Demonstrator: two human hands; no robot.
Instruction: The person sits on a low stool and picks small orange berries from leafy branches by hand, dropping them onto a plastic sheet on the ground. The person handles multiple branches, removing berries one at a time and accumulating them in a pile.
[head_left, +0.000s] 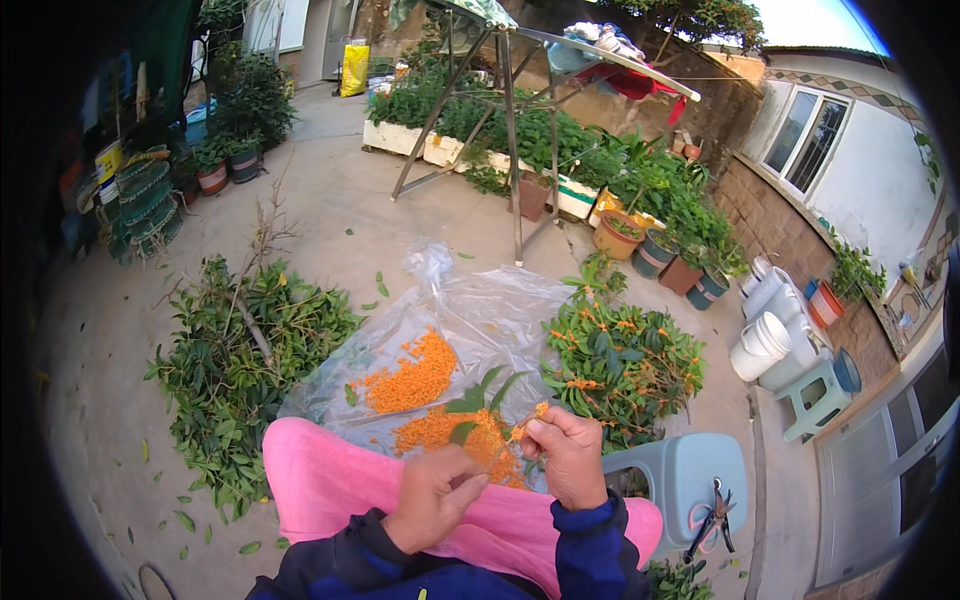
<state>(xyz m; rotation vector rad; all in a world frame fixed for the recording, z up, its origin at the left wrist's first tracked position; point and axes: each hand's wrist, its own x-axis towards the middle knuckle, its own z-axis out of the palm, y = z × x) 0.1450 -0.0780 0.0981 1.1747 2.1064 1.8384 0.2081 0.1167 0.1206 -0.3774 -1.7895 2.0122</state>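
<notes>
My left hand (442, 495) grips the lower stem of a leafy twig (491, 396) between thumb and fingers. At the twig's orange blossoms, my right hand (562, 454) has its thumb and fingertips pinched on a small flower cluster (541, 409). Below both hands spreads a clear plastic sheet (495, 300) on the ground. On it lie two heaps of loose orange blossoms: a farther heap (412, 375) and a nearer heap (420, 431), partly hidden by my hands and pink-covered knees. Flowering cut branches (622, 352) are piled right of the sheet.
Leafy branches (247, 367) are piled at the left. A blue-grey plastic stool (686, 465) at my right holds pruning shears (720, 510) and pink-handled scissors (699, 517). Ahead stands a metal frame (511, 150), with potted plants (619, 232) beside it and a white bucket (761, 345) farther right.
</notes>
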